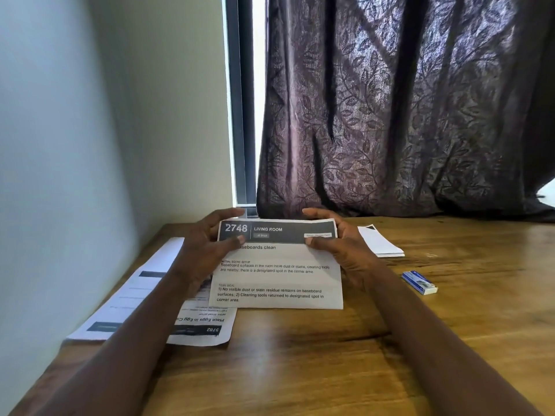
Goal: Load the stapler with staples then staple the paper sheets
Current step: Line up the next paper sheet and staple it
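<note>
Two hands hold one printed sheet (277, 274) up off the wooden table (330, 370), tilted toward the camera, its lower edge resting on or just above the tabletop. The left hand (207, 250) pinches the sheet's upper left corner, thumb on the printed face just under the dark header band and fingers curled behind the top edge. The right hand (339, 247) pinches the upper right corner the same way, thumb on the front at the band's lower edge and fingers wrapped over the top from behind. Whether more than one sheet is clamped in these pinches cannot be told. The header between the two thumbs reads 2748 and LIVING ROOM, with text blocks running down below the grip.

Left of and below the left hand, partly hidden by the left forearm, more printed pages (156, 298) lie flat on the table, overlapping each other, one with its text upside down to the camera. Just beyond the right hand, a small white stack of paper (380, 243) lies flat. Further out to the right of the right wrist sits a small blue and white box (420, 282), well apart from the held sheet. No stapler shows. Behind the hands hangs a dark leaf-patterned curtain (405, 115)
</note>
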Demonstrator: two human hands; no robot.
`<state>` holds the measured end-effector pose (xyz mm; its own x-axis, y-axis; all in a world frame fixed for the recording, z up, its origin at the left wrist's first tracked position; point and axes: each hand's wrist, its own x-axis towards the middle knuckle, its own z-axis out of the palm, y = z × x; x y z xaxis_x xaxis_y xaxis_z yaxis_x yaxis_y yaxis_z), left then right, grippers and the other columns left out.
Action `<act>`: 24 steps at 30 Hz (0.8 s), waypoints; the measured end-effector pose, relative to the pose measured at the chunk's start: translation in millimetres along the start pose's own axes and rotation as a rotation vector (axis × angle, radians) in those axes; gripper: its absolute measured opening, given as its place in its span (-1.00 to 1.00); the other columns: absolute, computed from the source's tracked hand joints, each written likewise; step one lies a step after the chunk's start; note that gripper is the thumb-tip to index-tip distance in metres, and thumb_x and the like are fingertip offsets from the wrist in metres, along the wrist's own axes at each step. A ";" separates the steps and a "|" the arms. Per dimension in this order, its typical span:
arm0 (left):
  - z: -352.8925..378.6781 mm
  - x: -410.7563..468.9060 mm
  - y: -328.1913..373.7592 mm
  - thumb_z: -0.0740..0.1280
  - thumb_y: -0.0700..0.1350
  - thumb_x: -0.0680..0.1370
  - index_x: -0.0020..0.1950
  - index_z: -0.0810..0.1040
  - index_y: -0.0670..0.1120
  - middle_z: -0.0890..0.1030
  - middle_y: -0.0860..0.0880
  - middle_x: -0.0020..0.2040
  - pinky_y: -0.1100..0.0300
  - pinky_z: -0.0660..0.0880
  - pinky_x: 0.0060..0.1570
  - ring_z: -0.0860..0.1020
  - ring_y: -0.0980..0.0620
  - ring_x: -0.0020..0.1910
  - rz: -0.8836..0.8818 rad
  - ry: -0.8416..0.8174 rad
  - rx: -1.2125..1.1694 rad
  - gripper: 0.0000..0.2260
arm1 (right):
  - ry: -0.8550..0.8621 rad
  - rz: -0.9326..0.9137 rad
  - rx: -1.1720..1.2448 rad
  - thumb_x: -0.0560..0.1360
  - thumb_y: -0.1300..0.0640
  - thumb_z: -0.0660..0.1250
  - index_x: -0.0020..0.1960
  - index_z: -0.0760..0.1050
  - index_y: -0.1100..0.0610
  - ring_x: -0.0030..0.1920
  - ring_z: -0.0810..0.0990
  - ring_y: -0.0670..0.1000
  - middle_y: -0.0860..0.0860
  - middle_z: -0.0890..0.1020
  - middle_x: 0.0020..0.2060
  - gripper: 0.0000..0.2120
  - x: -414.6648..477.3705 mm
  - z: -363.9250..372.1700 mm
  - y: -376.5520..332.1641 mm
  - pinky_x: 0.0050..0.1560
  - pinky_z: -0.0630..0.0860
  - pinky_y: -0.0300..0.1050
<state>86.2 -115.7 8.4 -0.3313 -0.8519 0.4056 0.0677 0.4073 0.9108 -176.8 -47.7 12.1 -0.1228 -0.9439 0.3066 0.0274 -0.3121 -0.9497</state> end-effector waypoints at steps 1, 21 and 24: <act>-0.9 0.0 -0.1 0.48 -0.24 0.52 0.28 0.59 0.19 0.75 -0.07 0.06 0.01 0.70 -0.23 0.75 -0.16 -0.09 0.001 -0.010 0.005 -0.57 | 0.007 0.001 -0.004 0.43 0.39 0.48 0.23 0.62 0.02 0.04 0.68 0.18 0.16 0.72 0.08 -0.55 0.0 -0.4 -0.5 0.14 0.63 0.18; -0.3 -4.2 2.5 0.54 -0.03 0.42 0.04 0.74 0.09 0.77 -0.03 -0.01 0.13 0.67 -0.29 0.75 -0.13 -0.16 -0.038 -0.030 0.126 -0.80 | 0.022 0.142 -0.061 0.40 0.31 0.55 0.03 0.69 0.12 -0.12 0.72 0.13 0.19 0.74 -0.02 -0.76 -5.5 -3.6 -9.8 -0.10 0.70 0.01; 2.8 -2.7 -1.5 0.53 -0.12 0.50 0.02 0.75 0.09 0.76 0.01 0.00 0.19 0.65 -0.28 0.75 -0.07 -0.15 -0.016 -0.023 0.212 -0.85 | 0.070 0.164 -0.094 0.44 0.23 0.53 0.07 0.69 0.16 -0.14 0.71 0.10 0.21 0.74 -0.02 -0.79 -5.1 -4.4 -7.6 -0.11 0.69 -0.04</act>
<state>84.4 -113.0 5.7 -0.3519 -0.8522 0.3871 -0.1363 0.4559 0.8796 -180.7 -40.0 17.5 -0.1933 -0.9704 0.1450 -0.0394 -0.1399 -0.9894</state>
